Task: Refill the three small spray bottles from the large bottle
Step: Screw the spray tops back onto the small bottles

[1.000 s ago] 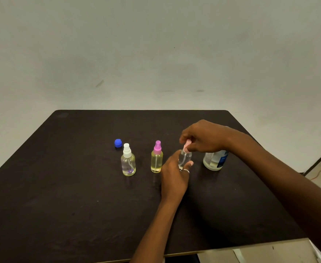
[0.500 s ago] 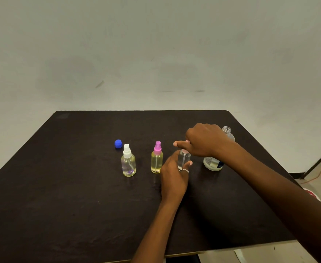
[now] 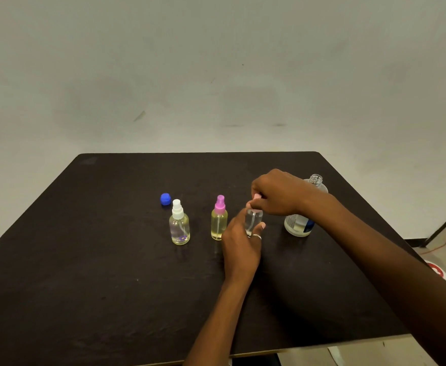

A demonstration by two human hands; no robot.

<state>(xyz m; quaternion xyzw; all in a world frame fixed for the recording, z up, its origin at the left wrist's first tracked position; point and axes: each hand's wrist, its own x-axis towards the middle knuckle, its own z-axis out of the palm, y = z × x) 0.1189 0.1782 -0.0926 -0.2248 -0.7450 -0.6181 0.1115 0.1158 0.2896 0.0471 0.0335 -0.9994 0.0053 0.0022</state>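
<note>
Plain pale wall backs a dark surface (image 3: 84,273) whose near corners run out of the frame. Both hands meet over a small clear spray bottle (image 3: 253,220) standing just right of centre, and most of it is covered: the left hand (image 3: 240,244), a ring on one finger, wraps round its body from the near side, fingers closed on the glass, while the right hand (image 3: 277,192) curls over the top, fingertips pinched on a pale pink spray cap (image 3: 256,197) of which only a sliver shows. Whether that cap is seated or loose on the neck I cannot tell. Behind the right wrist stands the large bottle (image 3: 299,223), uncapped, its open threaded neck showing above the hand and its lower label partly hidden by the forearm. To the left, apart from the hands, stand two more small bottles: one with a magenta sprayer (image 3: 219,220) holding yellowish liquid, just beside the left hand, and one with a white sprayer (image 3: 179,225), further left. A blue cap (image 3: 165,199) lies behind the latter. Something red and white on the floor at the right edge is too cut off to identify.
</note>
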